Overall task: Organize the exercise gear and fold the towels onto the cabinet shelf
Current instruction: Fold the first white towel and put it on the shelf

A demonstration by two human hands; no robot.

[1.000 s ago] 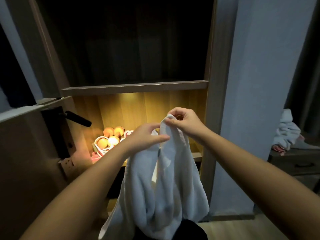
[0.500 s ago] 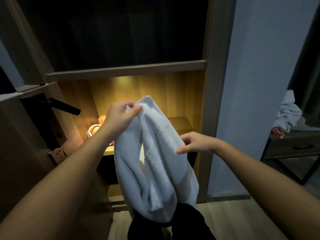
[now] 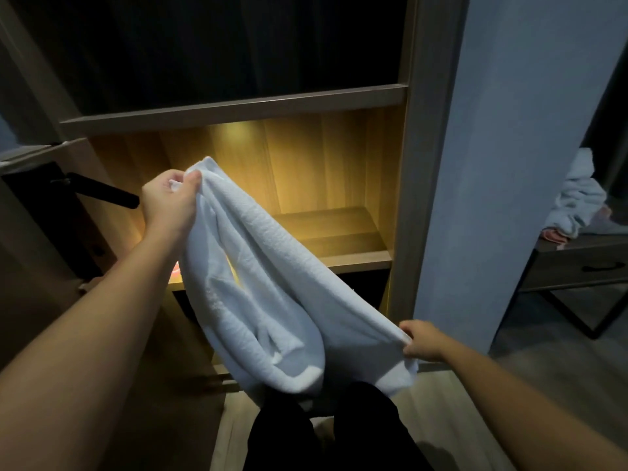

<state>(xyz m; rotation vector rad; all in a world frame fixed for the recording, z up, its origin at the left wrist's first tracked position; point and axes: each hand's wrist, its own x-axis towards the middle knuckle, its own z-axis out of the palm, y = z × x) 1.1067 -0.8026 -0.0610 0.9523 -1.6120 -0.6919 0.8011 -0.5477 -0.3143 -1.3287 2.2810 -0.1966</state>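
Before the lit cabinet shelf (image 3: 343,232), a white towel (image 3: 268,283) hangs stretched on a diagonal between both hands, running from about 10 o'clock down to about 4 o'clock in the view.

Left hand (image 3: 168,202): closed, thumb pressed over a bunched upper corner of the towel, held high at 10 o'clock just in front of the shelf opening. Right hand (image 3: 421,339): closed in a pinch on the lower edge at about 4 o'clock, low and near the cabinet's right upright. Neither grip takes much cloth; the right one looks like fingertips only.

Towel state: not folded. It is doubled loosely, with two sagging lobes drooping toward 6 o'clock, above the person's dark trousers (image 3: 326,426). Edges are not aligned; which corners are held cannot be told.

Shelf state: bare board at the right half; something small and pinkish-orange glows at the left behind the towel, too hidden to identify.

Risks, as judged:
- Right pinch is shallow. Tension along the diagonal could pull the hem free, dropping that end to the floor.
- Sagging lobes may drag on the trousers or floor if the hands lower.
- Uneven corners would give a skewed fold, bulky on the shelf.
- Swinging the cloth inward could sweep the hidden item at the left.
- A dark door handle (image 3: 98,192) at 9 o'clock sits near the left hand; the cloth could snag there.

More towels (image 3: 577,195) lie on a side table (image 3: 584,266) at 3 o'clock, well apart.
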